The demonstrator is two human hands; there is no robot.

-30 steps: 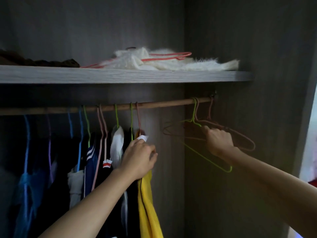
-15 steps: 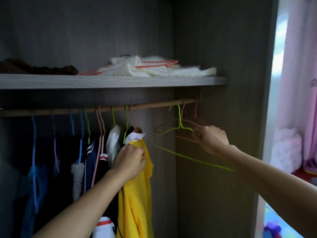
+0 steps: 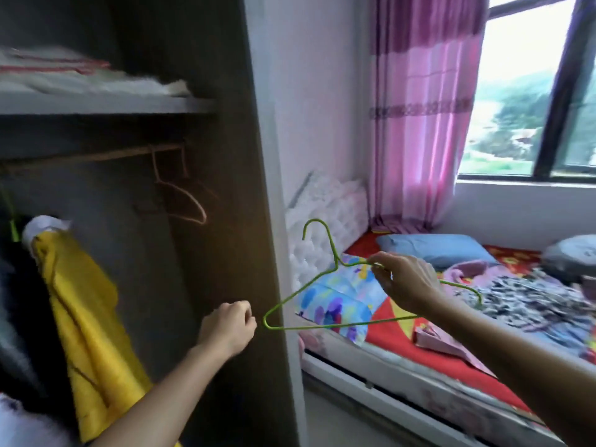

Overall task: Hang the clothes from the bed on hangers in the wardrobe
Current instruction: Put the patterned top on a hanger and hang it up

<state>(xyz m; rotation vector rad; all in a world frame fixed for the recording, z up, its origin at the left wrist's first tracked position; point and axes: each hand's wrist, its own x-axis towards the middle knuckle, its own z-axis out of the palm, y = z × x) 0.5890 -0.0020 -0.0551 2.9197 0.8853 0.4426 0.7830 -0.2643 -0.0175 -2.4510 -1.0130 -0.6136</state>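
Head view, wardrobe side blurred. R hand (image 3: 406,285) is out front, near the bed's (image 3: 387,340) head end. Thumb + fingertips pinch the green hanger (image 3: 300,295) on its top wire, just right of the neck; the wire's right shoulder shows again past the hand. Hanger is in the air btwn wardrobe and bed, not on the rail (image 3: 96,156), hook up and leaning left.

L hand (image 3: 229,324) is raised in front of the wardrobe's side panel (image 3: 225,188), fingers curled into the palm, nothing seen in them. Hanger's left corner sits just beside the L knuckles; can't tell if they touch.

Inside the wardrobe, the wooden rail runs under a shelf (image 3: 96,103) w/ pinkish hangers (image 3: 190,204) near its right end. A yellow garment (image 3: 87,317) hangs at left, white bit at its top, dark clothes further left. A white fluffy item (image 3: 96,82) lies on the shelf.

To the right, the bed has a red sheet and a white tufted headboard (image 3: 322,214). On it are a blue pillow (image 3: 435,250) and a multicoloured pillow (image 3: 335,298), which is behind the hanger. Clothes lie on the bed: a black-and-white patterned garment (image 3: 532,295) w/ a pink garment (image 3: 467,269) just beside it, both past the R hand. A pink curtain (image 3: 419,108) hangs beside the window (image 3: 532,91).
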